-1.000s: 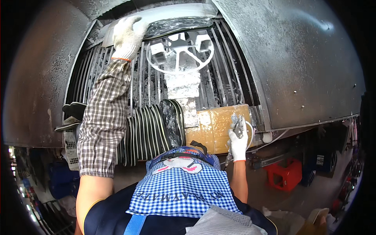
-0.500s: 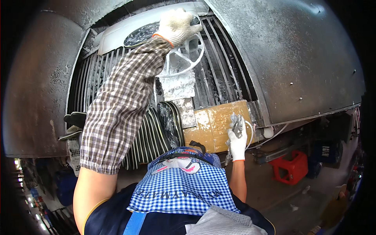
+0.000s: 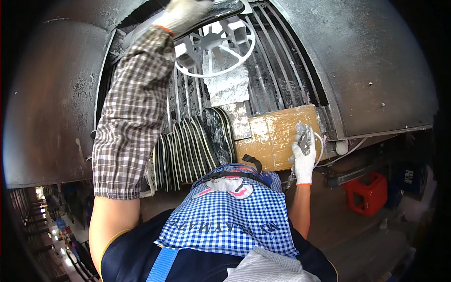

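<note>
Beside the checked apron (image 3: 225, 216), the right hand (image 3: 304, 159) closes around what looks like a spray gun (image 3: 305, 140), as half a second earlier. Farther out, the left hand (image 3: 184, 15) has shifted from the right end of the black pad (image 3: 229, 9) toward its left; blur hides whether it grips. The pad lies just right of that hand, at the far edge of the white wheel (image 3: 211, 41), so handling appears unfinished. Left of the gun lie taped cardboard (image 3: 265, 138) and a row of dark pads (image 3: 181, 150); beyond, dusty bars (image 3: 277, 61) run between metal panels (image 3: 376, 51). Right of the gun stands a red stool (image 3: 377, 190).
</note>
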`<control>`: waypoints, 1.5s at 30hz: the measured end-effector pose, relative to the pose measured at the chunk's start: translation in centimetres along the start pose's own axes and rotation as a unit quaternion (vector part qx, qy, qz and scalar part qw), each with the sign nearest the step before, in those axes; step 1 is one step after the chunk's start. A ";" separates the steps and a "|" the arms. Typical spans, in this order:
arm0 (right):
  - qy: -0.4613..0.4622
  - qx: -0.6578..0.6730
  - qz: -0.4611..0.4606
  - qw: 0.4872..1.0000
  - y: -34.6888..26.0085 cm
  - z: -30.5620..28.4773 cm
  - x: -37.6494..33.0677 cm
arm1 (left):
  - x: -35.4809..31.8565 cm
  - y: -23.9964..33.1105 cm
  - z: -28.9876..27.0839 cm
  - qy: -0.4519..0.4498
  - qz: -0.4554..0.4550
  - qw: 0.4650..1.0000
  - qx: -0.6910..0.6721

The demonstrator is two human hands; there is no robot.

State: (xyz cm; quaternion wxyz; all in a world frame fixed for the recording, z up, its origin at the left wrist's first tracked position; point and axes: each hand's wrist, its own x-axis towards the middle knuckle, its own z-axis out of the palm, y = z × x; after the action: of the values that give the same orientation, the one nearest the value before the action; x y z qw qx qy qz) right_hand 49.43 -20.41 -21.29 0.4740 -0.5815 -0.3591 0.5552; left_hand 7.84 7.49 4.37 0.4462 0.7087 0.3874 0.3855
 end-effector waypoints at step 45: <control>-0.010 -0.238 -0.038 0.971 0.2 5.3 0.2 | -1.7 -1.1 4.5 0.179 -0.075 0.852 0.487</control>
State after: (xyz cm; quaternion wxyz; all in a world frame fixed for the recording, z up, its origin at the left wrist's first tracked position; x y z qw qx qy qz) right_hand 44.20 -19.45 -21.25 0.3393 -0.6576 -0.5076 0.4413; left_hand 10.88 4.81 1.60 -0.0053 0.7227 0.6508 0.2328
